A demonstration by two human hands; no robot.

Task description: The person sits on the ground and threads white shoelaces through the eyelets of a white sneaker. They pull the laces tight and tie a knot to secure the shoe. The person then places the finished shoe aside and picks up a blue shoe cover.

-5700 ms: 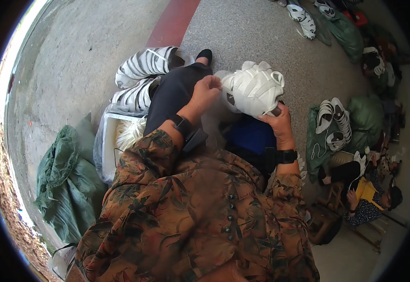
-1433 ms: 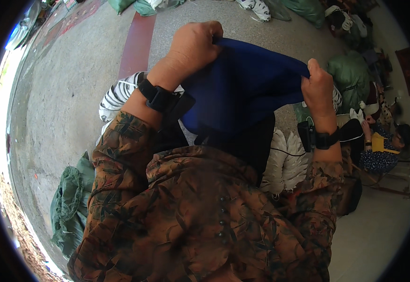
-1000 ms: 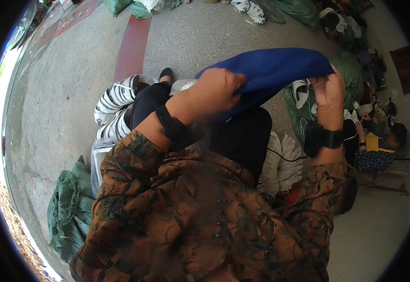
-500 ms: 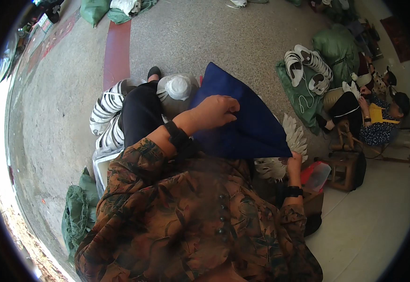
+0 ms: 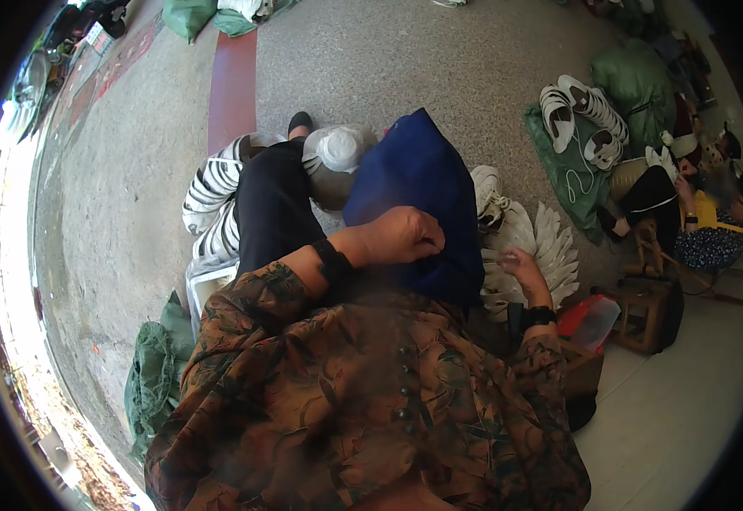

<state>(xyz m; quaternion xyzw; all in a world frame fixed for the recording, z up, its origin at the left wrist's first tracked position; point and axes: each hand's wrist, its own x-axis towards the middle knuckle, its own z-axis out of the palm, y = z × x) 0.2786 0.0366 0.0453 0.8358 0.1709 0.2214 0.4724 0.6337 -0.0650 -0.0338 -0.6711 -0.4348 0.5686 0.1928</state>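
A blue cloth lies draped across my lap and right leg. My left hand is held over it with the fingers curled together; whatever they may hold is too small to make out. To the right, my right hand hovers at a fanned-out stack of white shoe pieces, off the cloth, its fingers loosely apart and seemingly holding nothing. A white shoe sits between the cloth and that stack. Beyond my left knee stands a white roll.
Black-and-white shoe pieces are stacked left of my leg. Green sacking lies at the lower left. On the right are a wooden stool, a red-and-clear plastic bag, shoes on a green sack and a seated person.
My right hand has let go of the cloth's corner and risen over the white stack. The cloth has drawn in towards my lap, uncovering a shoe. My left hand is slightly lower.
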